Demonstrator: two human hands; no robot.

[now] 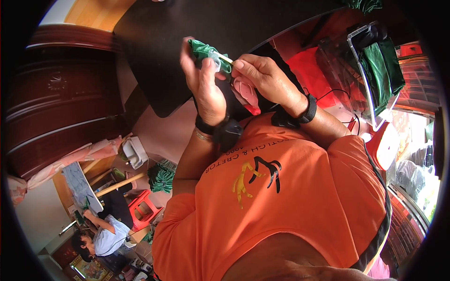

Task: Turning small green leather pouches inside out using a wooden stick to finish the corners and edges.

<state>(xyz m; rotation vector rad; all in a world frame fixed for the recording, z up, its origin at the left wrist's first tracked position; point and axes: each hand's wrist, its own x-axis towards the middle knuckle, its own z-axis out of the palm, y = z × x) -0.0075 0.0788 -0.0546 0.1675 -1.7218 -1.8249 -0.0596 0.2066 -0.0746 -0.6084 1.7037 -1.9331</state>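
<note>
Over the near edge of the black table [164, 51], my left hand [206, 91] holds a bunched piece of green cloth [201, 48] between its thumb and fingers. Some clear or whitish material shows at the cloth near the thumb. My right hand [269, 77] is closed, its thumb and forefinger pinching a thin pale strip [224, 58]. The strip runs leftward from that pinch to the green cloth; how its far end meets the cloth cannot be made out. Part of the left fingers is hidden behind the cloth.
Below the hands shows a foot in a pink flip-flop [244, 91]. At right, a metal-framed rack [354, 51] holds folded green cloth [377, 70] beside red sheeting [307, 70]. At lower left are a green bundle [161, 177], a red stool [143, 208] and a seated person [110, 238].
</note>
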